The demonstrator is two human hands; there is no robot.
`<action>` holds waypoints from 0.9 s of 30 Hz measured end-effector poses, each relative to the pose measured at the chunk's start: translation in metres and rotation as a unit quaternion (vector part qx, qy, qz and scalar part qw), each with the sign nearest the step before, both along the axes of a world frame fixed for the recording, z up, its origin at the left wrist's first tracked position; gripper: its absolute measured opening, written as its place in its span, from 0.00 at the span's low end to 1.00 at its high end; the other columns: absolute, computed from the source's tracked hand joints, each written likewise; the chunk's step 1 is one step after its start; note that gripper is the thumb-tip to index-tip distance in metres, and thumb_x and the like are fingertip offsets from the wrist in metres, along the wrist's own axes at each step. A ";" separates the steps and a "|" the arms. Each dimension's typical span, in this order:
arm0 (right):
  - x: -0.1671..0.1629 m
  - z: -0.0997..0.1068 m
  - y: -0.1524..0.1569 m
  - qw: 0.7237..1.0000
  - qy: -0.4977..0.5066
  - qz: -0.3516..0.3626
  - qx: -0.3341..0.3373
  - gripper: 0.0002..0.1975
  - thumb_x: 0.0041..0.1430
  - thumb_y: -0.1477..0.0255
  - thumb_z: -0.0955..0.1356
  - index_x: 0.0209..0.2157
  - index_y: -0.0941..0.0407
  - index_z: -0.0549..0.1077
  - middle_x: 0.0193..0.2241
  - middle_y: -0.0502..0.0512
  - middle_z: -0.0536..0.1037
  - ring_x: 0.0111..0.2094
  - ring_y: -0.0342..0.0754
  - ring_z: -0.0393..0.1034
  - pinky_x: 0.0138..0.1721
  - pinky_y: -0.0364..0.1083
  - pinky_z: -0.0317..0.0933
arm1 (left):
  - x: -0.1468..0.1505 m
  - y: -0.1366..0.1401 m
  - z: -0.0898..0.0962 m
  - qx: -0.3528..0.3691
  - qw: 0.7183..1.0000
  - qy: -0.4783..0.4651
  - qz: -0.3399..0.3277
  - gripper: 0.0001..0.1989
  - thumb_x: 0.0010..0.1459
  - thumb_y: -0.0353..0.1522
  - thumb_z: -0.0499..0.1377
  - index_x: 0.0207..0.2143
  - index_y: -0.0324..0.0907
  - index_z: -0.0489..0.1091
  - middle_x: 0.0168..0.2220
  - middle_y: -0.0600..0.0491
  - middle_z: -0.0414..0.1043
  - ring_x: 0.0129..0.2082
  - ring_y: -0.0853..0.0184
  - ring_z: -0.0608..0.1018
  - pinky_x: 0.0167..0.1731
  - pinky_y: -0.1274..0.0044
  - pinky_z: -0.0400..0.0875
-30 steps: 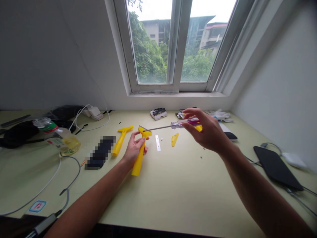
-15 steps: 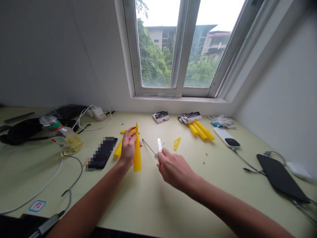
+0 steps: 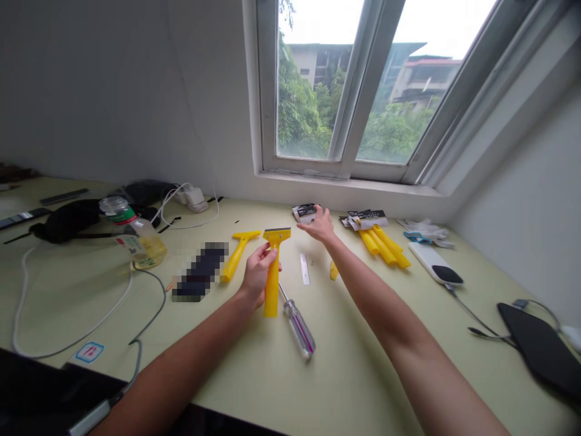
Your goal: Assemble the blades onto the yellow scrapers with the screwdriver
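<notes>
Upright in my left hand [image 3: 258, 274] is a yellow scraper [image 3: 271, 290], its wide head at the top and the fingers wrapped round its handle. My right hand [image 3: 321, 225] is stretched out toward the window with its fingers apart, at a black-and-white card package [image 3: 303, 212]; whether it touches the package I cannot tell. A screwdriver [image 3: 299, 330] with a clear and purple handle lies on the table, its tip hidden behind the left hand. Nearby is a flat metal blade [image 3: 304, 269]. My right forearm partly covers a small yellow piece [image 3: 333, 271].
Another yellow scraper [image 3: 239, 254] lies left of my left hand, beside a dark phone [image 3: 200, 272]. Several yellow handles [image 3: 385, 245] with card packages lie at the right. A bottle [image 3: 136, 236], cables, a white device [image 3: 436, 263] and a black device [image 3: 540, 345] are on the table [image 3: 245, 369].
My right hand has let go of the screwdriver, now lying on the table, and moved away to the card package. The scraper in my left hand has turned, showing its wide head.
</notes>
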State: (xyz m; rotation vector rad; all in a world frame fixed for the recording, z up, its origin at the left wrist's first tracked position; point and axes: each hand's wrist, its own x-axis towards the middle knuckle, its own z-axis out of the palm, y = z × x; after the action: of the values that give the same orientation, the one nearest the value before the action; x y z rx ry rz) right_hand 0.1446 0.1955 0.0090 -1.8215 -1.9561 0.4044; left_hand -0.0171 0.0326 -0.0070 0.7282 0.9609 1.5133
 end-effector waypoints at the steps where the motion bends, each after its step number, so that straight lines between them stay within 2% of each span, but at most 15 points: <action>1: -0.003 -0.004 0.017 1.000 0.007 -0.021 -0.013 0.50 0.50 0.51 0.69 0.66 0.56 0.42 0.66 0.76 0.40 0.67 0.66 0.41 0.60 0.60 0.47 | 0.000 0.000 -0.001 -0.001 1.000 -0.002 -0.007 0.19 0.47 0.36 0.68 0.40 0.39 0.69 0.28 0.57 0.66 0.22 0.75 0.71 0.23 0.82 0.64; 3: -0.008 -0.013 0.041 0.998 0.016 -0.044 -0.037 0.55 0.47 0.50 0.70 0.67 0.53 0.38 0.67 0.75 0.36 0.67 0.68 0.37 0.60 0.62 0.44 | -0.001 0.001 0.000 -0.005 1.000 -0.008 -0.011 0.18 0.46 0.37 0.69 0.37 0.39 0.69 0.26 0.58 0.65 0.22 0.75 0.70 0.23 0.83 0.64; 6: -0.011 -0.024 0.059 0.997 0.021 -0.054 -0.052 0.57 0.45 0.53 0.72 0.68 0.51 0.37 0.67 0.73 0.41 0.67 0.67 0.39 0.61 0.62 0.43 | -0.002 0.003 0.003 -0.004 1.000 -0.024 -0.008 0.19 0.45 0.36 0.69 0.37 0.39 0.68 0.27 0.59 0.65 0.22 0.75 0.70 0.23 0.82 0.65; 8: -0.012 -0.029 0.063 0.997 0.020 -0.056 -0.051 0.56 0.45 0.55 0.72 0.68 0.52 0.38 0.65 0.73 0.48 0.66 0.66 0.44 0.61 0.60 0.43 | -0.001 0.003 0.005 -0.001 0.999 -0.031 -0.009 0.19 0.45 0.35 0.69 0.38 0.40 0.67 0.28 0.59 0.64 0.22 0.76 0.70 0.23 0.82 0.65; 10: -0.010 -0.031 0.063 0.997 0.020 -0.053 -0.047 0.55 0.45 0.56 0.72 0.68 0.53 0.40 0.63 0.73 0.50 0.65 0.65 0.46 0.61 0.60 0.42 | 0.001 0.003 0.005 0.002 1.000 -0.028 -0.011 0.20 0.45 0.35 0.68 0.39 0.40 0.66 0.29 0.59 0.64 0.22 0.76 0.69 0.22 0.81 0.65; 15: -0.003 -0.019 0.052 0.998 0.049 -0.045 -0.020 0.55 0.45 0.55 0.73 0.67 0.54 0.43 0.66 0.75 0.43 0.65 0.70 0.45 0.60 0.63 0.42 | 0.000 0.004 0.003 -0.007 1.000 -0.024 0.001 0.21 0.46 0.35 0.69 0.40 0.42 0.63 0.31 0.59 0.65 0.22 0.76 0.70 0.22 0.81 0.65; 18: 0.003 -0.006 0.026 0.997 0.069 -0.011 0.025 0.52 0.45 0.55 0.73 0.67 0.50 0.46 0.67 0.69 0.44 0.65 0.68 0.46 0.61 0.63 0.44 | -0.009 0.018 0.011 -0.005 0.998 -0.029 0.050 0.22 0.46 0.32 0.68 0.39 0.44 0.60 0.32 0.59 0.66 0.23 0.76 0.71 0.22 0.81 0.65; 22: 0.012 0.006 -0.036 0.989 0.074 0.084 0.096 0.51 0.45 0.54 0.73 0.66 0.45 0.46 0.67 0.60 0.47 0.65 0.57 0.49 0.62 0.55 0.48 | -0.026 0.059 0.041 0.038 0.984 -0.041 0.170 0.18 0.53 0.31 0.65 0.39 0.44 0.57 0.33 0.58 0.68 0.22 0.76 0.71 0.22 0.81 0.64; 25: 0.017 0.008 -0.086 0.961 0.114 0.195 0.157 0.50 0.45 0.56 0.74 0.65 0.47 0.48 0.66 0.61 0.50 0.66 0.58 0.47 0.63 0.57 0.49 | -0.031 0.089 0.063 0.063 0.961 -0.071 0.259 0.15 0.58 0.33 0.62 0.41 0.46 0.56 0.34 0.59 0.69 0.20 0.76 0.71 0.23 0.80 0.64; 27: 0.017 0.008 -0.110 0.945 0.149 0.233 0.175 0.50 0.45 0.57 0.74 0.65 0.46 0.47 0.66 0.61 0.49 0.66 0.58 0.45 0.62 0.60 0.51 | -0.025 0.100 0.070 0.068 0.951 -0.089 0.289 0.15 0.59 0.34 0.61 0.41 0.46 0.56 0.35 0.59 0.70 0.21 0.77 0.71 0.24 0.81 0.63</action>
State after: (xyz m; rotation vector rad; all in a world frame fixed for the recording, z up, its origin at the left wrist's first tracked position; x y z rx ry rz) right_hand 0.1616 0.0859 0.0172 -1.0078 -2.0679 0.4132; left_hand -0.0420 0.1326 0.0634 0.4048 0.9858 2.1340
